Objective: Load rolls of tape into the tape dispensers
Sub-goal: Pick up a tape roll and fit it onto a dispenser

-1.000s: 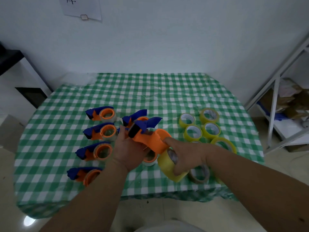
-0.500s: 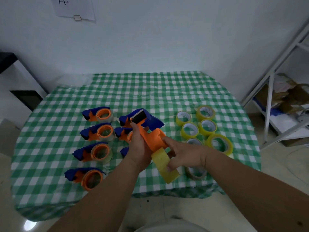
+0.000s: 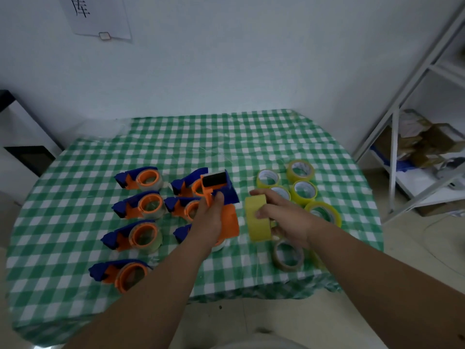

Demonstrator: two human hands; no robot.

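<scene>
checked cloth (image 3: 226,137); left hand (image 3: 208,220) grips plastic dispenser (image 3: 227,197), right hand (image 3: 284,217) pinches round yellow roll (image 3: 256,217).

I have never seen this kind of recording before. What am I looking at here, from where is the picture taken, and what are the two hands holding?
There is no machine here: a person works with two bare hands. The single picture comes from a camera worn on the head, looking forward and down.

A table with a green-and-white checked cloth carries orange-and-blue plastic tape dispensers on the left side and loose rolls of yellow tape on the right side.

The left hand holds one orange-and-blue dispenser above the table. The right hand grips a yellow tape roll beside it, apart from the dispenser, not yet loaded.
</scene>
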